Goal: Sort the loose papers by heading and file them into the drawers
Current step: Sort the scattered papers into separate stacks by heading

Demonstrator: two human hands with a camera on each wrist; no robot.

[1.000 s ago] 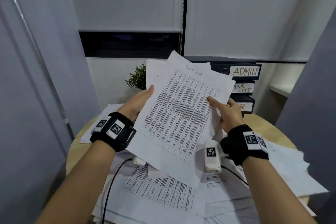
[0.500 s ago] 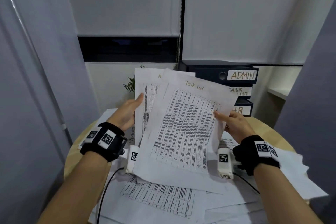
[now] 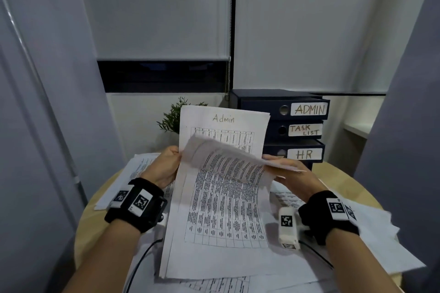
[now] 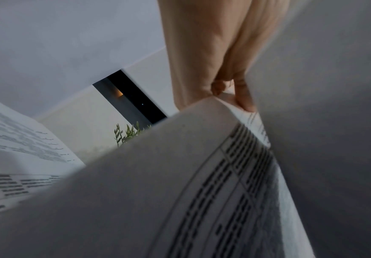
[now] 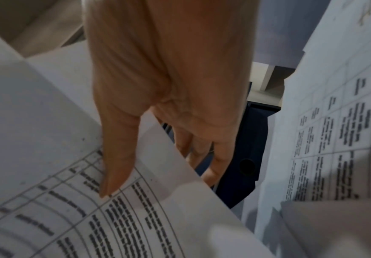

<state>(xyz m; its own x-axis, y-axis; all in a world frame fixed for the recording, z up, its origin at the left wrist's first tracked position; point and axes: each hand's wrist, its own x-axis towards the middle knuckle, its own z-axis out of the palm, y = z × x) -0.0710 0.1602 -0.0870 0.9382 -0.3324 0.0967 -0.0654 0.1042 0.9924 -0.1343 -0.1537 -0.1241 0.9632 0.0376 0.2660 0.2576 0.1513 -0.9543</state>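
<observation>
My left hand [image 3: 166, 166] grips the left edge of an upright stack of papers [image 3: 221, 209]; its front sheet is headed "Admin". In the left wrist view the left hand [image 4: 228, 90] pinches that edge. My right hand [image 3: 289, 173] pinches a curled, blurred sheet [image 3: 233, 162] that lies across the stack; the right wrist view shows the thumb [image 5: 116, 165] on top of the sheet [image 5: 136, 218] and fingers under it. A dark drawer unit [image 3: 266, 104] stands behind, labelled ADMIN [image 3: 309, 109], TASK LIST [image 3: 304, 129] and HR [image 3: 304, 154], all drawers closed.
Loose printed papers [image 3: 371, 240] cover the round wooden table [image 3: 352, 181] under and around my hands. A small green plant [image 3: 172, 116] stands behind the stack, left of the drawers. Grey partitions rise on both sides, and a black cable [image 3: 140, 261] runs below my left wrist.
The "Task List" sheet that faced me has been pulled off the front by my right hand and now curls flat across the stack, uncovering the "Admin" sheet. Both hands sit lower.
</observation>
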